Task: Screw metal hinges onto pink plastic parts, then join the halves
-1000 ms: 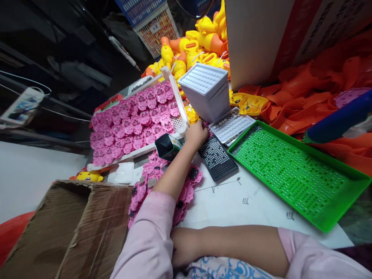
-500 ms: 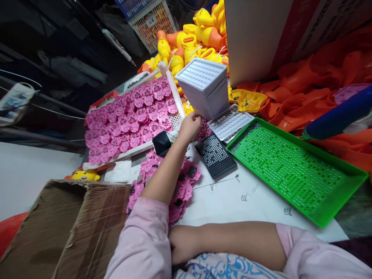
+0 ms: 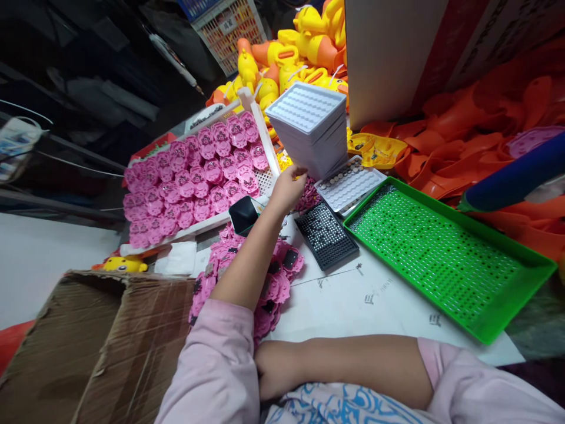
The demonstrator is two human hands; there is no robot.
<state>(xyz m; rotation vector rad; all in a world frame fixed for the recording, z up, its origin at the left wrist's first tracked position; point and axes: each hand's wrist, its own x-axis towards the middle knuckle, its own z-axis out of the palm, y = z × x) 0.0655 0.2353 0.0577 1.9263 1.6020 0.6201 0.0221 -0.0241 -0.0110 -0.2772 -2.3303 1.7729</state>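
Observation:
My left hand [image 3: 289, 187] is stretched forward over a heap of small dark-pink pieces [image 3: 308, 195]. It looks open, fingers partly apart, with nothing visible in them; their tips are partly hidden. Under that forearm lies a pile of pink moulded flower-like parts [image 3: 281, 268], some with black squares. A dark open cup [image 3: 243, 215] stands left of the wrist. My right hand [image 3: 276, 366] rests low against my body by the table edge, its fingers hidden. A black perforated tray [image 3: 335, 253] filled with small shiny bits lies right of my left hand.
Pink parts stand in rows in a white crate [image 3: 198, 224]. Ahead rises a stack of white trays [image 3: 309, 138], beside a loose white tray [image 3: 351, 191]. A green tray [image 3: 494, 321] lies right. A cardboard box [image 3: 145, 341] is lower left; yellow toys [image 3: 282, 59] are piled behind.
My left hand stays over the dark-pink pieces, and a finger now sticks out where it was more curled. My right hand keeps its place. The view shifts slightly.

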